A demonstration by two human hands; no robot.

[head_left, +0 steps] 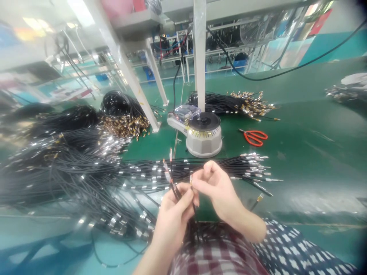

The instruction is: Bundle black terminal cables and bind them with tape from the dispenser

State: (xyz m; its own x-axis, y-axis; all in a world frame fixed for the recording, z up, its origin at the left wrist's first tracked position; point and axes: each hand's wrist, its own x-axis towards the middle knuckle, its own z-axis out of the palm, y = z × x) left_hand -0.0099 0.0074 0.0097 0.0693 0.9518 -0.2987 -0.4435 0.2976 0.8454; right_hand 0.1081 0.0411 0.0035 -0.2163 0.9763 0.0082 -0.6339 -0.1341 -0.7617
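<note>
Several black cables [175, 190] with pale and reddish tips stand up out of my left hand [177, 208], whose fingers are wrapped round them. Close beside it, my right hand [210, 183] pinches the tip of one cable [191, 181] between thumb and finger, while the left thumb and fingers steady it lower down. The lower parts of these cables hang toward my lap. Just beyond my hands, a long bundle of black cables [229, 167] with silvery ends lies across the green bench [301, 152].
Behind the bundle stands a round grey tape dispenser [204, 137] with a black top. Red-handled scissors [255, 137] lie to its right. Cable bundles with brassy ends [255, 105] rest behind; more cable heaps [71, 152] fill the left. A white post [200, 57] rises from the bench.
</note>
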